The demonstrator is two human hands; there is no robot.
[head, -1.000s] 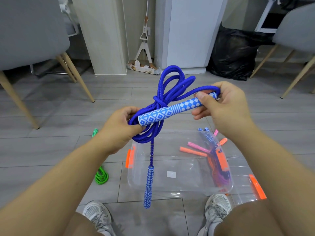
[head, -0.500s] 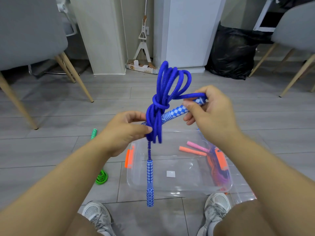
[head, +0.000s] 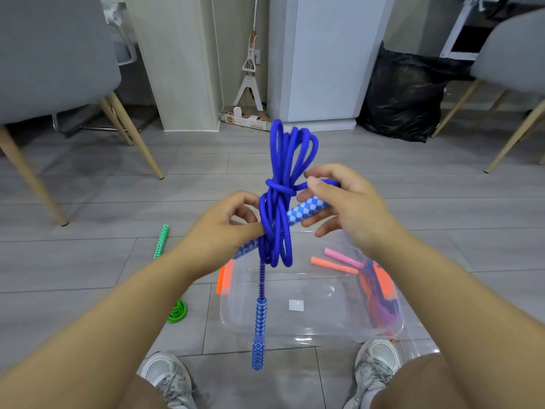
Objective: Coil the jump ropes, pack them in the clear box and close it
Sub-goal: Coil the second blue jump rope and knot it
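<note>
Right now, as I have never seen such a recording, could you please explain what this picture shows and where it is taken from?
There is no machine here: a person wears one wide-angle camera on the head, looking forward and down, so you see their own two arms. The left hand pinches a coiled blue braided jump rope at its middle; the right hand holds one blue-and-white checkered handle of it. The other handle hangs free below. Beneath, on the grey tiled floor, stands an open clear plastic box; pink and orange jump ropes lie at its right side. A green jump rope lies on the floor left of the box. The person's grey shoes show at the bottom edge.
</note>
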